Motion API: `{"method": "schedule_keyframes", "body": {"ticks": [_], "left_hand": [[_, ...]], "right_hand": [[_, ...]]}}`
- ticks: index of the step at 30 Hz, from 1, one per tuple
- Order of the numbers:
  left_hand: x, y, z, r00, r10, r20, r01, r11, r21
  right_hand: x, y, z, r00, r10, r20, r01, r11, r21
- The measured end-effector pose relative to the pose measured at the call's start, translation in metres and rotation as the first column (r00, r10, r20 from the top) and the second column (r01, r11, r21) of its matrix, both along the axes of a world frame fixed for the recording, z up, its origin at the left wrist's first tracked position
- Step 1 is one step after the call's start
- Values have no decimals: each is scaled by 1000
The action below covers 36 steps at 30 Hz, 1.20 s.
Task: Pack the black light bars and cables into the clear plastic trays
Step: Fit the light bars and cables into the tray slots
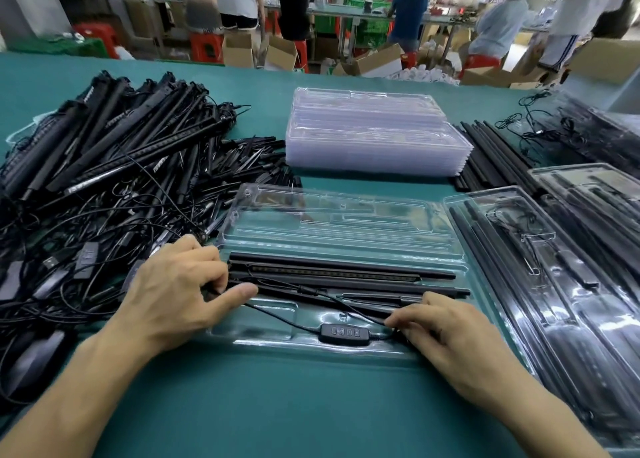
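- While light bars [346,274] lie in the clear tray [277,336], left hand [180,284] fingers curl round their left ends.
- Limp cable [277,315] is pinched by right hand [446,333].
- Probably lightweight, stiff; grip at ends.

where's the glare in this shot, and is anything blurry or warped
Head view: light glares white off the packed trays on the right and the open tray in front; the wide lens bends straight edges toward the frame's sides; the far workers look soft; left hand, right hand, light bars and cable are sharp.
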State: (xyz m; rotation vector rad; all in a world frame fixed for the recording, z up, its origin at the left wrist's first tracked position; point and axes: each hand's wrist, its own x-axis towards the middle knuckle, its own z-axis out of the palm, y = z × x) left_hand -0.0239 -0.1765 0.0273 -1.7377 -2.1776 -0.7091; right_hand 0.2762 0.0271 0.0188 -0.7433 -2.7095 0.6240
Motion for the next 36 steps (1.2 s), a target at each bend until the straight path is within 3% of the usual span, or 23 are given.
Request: {"method": "schedule_keyframes", "body": {"ticks": [5, 8, 11, 14, 24, 36], "left_hand": [[-11, -10, 0, 988, 85, -125, -93, 994, -62], [-13, -12, 0, 988, 151, -33, -153, 986, -62], [-15, -14, 0, 945, 319, 75, -316, 948, -46], [-13, -17, 2, 902, 426, 76, -425, 905, -29], [-14, -22, -1, 843, 525, -120, -530, 848, -14], [-7, -17, 0, 760, 625, -179, -633, 774, 21]], "right_hand": [[2, 3, 3, 1000, 15, -2, -15, 1000, 4], [3, 3, 3, 1000, 20, -16, -20, 1000, 14], [3, 2, 4, 999, 18, -32, -17, 999, 31], [2, 3, 3, 999, 9, -49, -7, 999, 34], [3, 5, -1, 999, 5, -53, -2, 999, 54], [5, 7, 5, 997, 76, 13, -76, 996, 46]]}}
